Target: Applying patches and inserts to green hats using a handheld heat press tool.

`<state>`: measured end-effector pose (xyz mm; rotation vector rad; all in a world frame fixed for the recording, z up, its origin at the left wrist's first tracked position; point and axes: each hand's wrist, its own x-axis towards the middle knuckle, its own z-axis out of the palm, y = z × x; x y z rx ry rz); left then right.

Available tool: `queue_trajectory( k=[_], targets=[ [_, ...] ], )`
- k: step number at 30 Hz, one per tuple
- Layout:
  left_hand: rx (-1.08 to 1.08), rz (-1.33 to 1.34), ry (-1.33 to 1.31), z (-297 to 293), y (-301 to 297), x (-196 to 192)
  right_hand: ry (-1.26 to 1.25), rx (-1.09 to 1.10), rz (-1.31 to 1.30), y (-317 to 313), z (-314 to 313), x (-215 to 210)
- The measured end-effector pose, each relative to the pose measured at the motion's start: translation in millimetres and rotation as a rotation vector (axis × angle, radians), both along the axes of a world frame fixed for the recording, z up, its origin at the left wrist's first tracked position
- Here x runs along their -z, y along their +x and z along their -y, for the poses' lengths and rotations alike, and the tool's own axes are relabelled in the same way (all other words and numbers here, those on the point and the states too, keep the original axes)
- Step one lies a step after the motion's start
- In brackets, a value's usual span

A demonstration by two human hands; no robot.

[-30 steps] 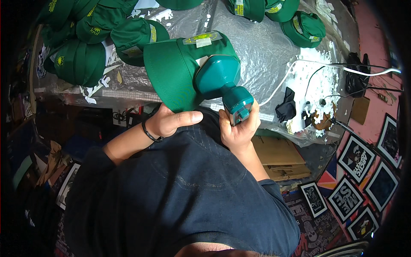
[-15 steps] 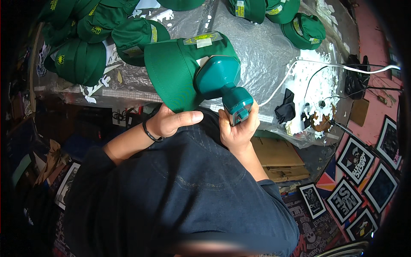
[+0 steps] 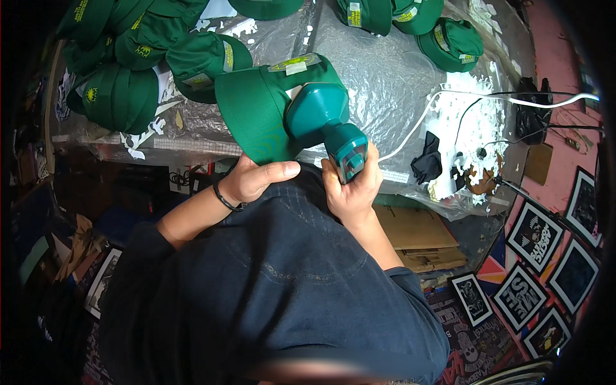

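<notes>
A green cap [image 3: 250, 106] is in front of me, its brim toward the left and a yellow print under clear film on its far side. My left hand [image 3: 251, 183] is closed on the near edge of the brim, thumb on the near side and fingers hidden beneath. My right hand [image 3: 356, 192] wraps round the handle of a teal handheld heat press [image 3: 317, 112]. The press's wide head sits against the side of the cap, over a corner of pale film or paper. Its hot face is hidden from view.
Several green caps [image 3: 119, 96] are piled at the left and more [image 3: 449, 45] lie at the far right. Clear plastic sheeting [image 3: 391, 83] covers the table. A white cord [image 3: 427, 109] runs rightward past white paper scraps [image 3: 471, 128] and a crumpled black cloth [image 3: 427, 159].
The cap, the press and my right hand have shifted slightly left in the picture. The press stays against the cap's side, and both hands keep their hold.
</notes>
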<state>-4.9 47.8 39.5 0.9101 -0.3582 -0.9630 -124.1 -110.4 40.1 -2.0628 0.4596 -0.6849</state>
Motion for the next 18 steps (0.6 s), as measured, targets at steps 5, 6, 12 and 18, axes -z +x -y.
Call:
queue_trajectory(
  k=[5, 6, 12, 18],
  targets=[
    [-0.060, -0.162, -0.053, 0.1, 2.7, 16.2, 0.049, 0.004, -0.046, 6.1, -1.3, 1.9],
    [-0.093, -0.188, -0.068, 1.2, 4.7, 17.9, 0.097, -0.006, -0.080, 7.6, -0.9, 1.6],
    [-0.153, -0.518, -0.120, -6.7, 21.8, 27.6, 0.898, 0.034, -0.062, 6.8, 25.1, 13.1],
    [-0.172, -0.761, -0.297, -33.7, 41.0, 23.3, 0.010, 0.407, -0.244, -4.4, 89.0, 96.5]
  ],
)
